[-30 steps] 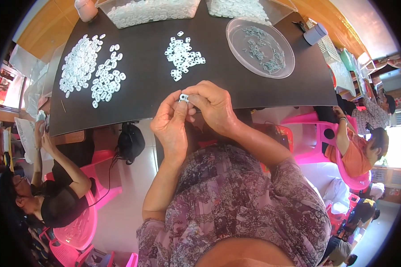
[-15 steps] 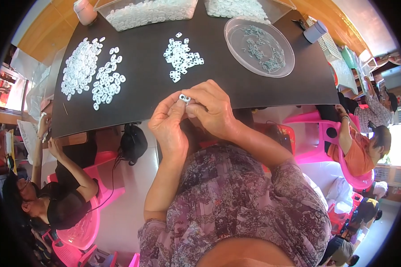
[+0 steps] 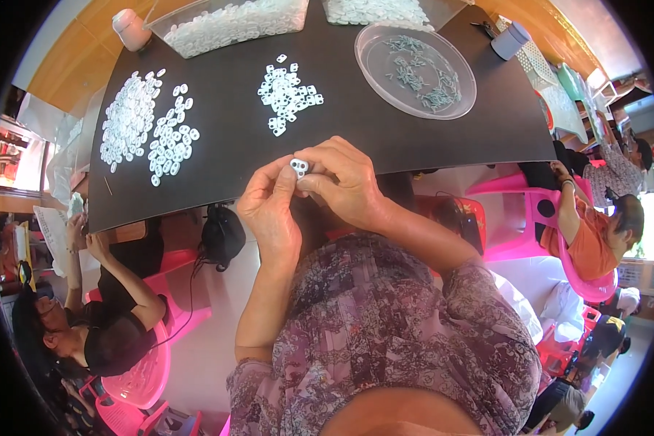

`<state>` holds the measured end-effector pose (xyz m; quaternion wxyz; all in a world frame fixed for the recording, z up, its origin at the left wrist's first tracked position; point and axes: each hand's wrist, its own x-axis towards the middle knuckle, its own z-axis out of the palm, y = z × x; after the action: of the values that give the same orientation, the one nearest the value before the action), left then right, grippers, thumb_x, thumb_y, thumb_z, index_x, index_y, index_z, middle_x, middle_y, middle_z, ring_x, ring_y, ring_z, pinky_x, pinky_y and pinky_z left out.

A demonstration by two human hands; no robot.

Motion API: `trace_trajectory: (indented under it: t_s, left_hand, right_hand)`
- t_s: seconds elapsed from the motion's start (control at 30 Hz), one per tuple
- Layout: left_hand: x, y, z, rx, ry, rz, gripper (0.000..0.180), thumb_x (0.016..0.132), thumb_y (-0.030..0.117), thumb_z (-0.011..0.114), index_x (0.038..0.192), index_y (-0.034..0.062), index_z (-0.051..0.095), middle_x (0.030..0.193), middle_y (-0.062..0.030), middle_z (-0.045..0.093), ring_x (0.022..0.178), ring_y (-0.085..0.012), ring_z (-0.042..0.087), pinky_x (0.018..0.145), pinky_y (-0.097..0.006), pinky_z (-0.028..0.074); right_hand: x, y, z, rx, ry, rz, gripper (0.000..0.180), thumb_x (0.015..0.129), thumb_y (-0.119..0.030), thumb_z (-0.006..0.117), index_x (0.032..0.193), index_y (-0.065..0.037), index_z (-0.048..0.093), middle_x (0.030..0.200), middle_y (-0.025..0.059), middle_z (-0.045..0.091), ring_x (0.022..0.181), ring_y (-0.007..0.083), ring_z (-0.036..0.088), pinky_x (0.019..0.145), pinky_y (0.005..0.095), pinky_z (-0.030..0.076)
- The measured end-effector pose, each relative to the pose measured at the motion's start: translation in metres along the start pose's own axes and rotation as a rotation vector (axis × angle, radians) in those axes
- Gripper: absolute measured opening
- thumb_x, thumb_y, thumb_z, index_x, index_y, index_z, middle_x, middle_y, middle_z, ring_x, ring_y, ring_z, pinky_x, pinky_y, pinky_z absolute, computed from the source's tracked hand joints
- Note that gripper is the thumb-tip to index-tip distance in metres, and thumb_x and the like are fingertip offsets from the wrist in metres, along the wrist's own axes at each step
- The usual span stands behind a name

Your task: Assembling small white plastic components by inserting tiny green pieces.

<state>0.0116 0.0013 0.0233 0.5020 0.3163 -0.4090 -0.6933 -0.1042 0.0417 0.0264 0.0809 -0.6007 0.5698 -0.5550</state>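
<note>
Small white plastic piece (image 3: 299,167), centre of frame, just below the black mat (image 3: 356,145) edge, pinched between left hand (image 3: 272,207) and right hand (image 3: 349,182) fingertips. Probably light, stiff, smooth; best gripped by its edges. Similar white pieces (image 3: 287,94) heaped above.

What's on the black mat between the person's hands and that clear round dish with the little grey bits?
Nothing: in the head view, the stretch of black mat from the hands' small white part to the clear round dish is bare. The nearest white pile lies further left.
</note>
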Motion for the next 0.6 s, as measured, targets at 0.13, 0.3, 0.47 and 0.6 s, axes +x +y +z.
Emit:
trace_trajectory:
  t_s: [0.13,0.3,0.47,0.6]
  left_hand:
    - [-0.002,0.001,0.005,-0.009,0.017,0.013,0.017,0.086,0.000,0.058,0.101,-0.0066,0.062,0.084,-0.0068,0.062,0.066,-0.0104,0.055,0.060,-0.022,0.046]
    - [-0.004,-0.002,0.005,-0.014,-0.037,0.055,0.020,0.086,0.002,0.060,0.104,-0.0062,0.062,0.084,-0.0047,0.060,0.071,-0.0098,0.054,0.064,-0.021,0.046]
    - [-0.005,-0.011,0.003,0.019,-0.060,0.223,0.020,0.085,0.004,0.062,0.103,-0.0048,0.064,0.084,-0.0017,0.057,0.078,-0.0094,0.053,0.071,-0.022,0.044]
    - [-0.004,-0.015,0.004,-0.021,-0.063,0.258,0.020,0.084,0.006,0.064,0.101,-0.0043,0.064,0.085,-0.0014,0.056,0.080,-0.0094,0.052,0.075,-0.023,0.042]
  right_hand:
    - [-0.002,0.002,-0.002,0.009,0.006,-0.025,0.022,0.065,-0.001,0.068,0.086,-0.002,0.062,0.072,0.0071,0.059,0.065,0.0216,0.053,0.059,0.0320,0.044]
    - [-0.002,0.002,-0.003,0.056,0.043,-0.053,0.025,0.064,0.001,0.069,0.088,0.000,0.062,0.073,0.0074,0.060,0.064,0.0213,0.052,0.059,0.0319,0.044]
    - [-0.005,-0.002,-0.005,0.075,0.049,-0.060,0.031,0.067,0.004,0.068,0.098,0.003,0.063,0.076,0.0082,0.062,0.068,0.0192,0.054,0.060,0.0291,0.045]
    - [-0.004,-0.001,-0.005,0.072,0.069,-0.096,0.031,0.067,0.004,0.068,0.097,0.004,0.063,0.078,0.0098,0.062,0.067,0.0199,0.054,0.059,0.0294,0.045]
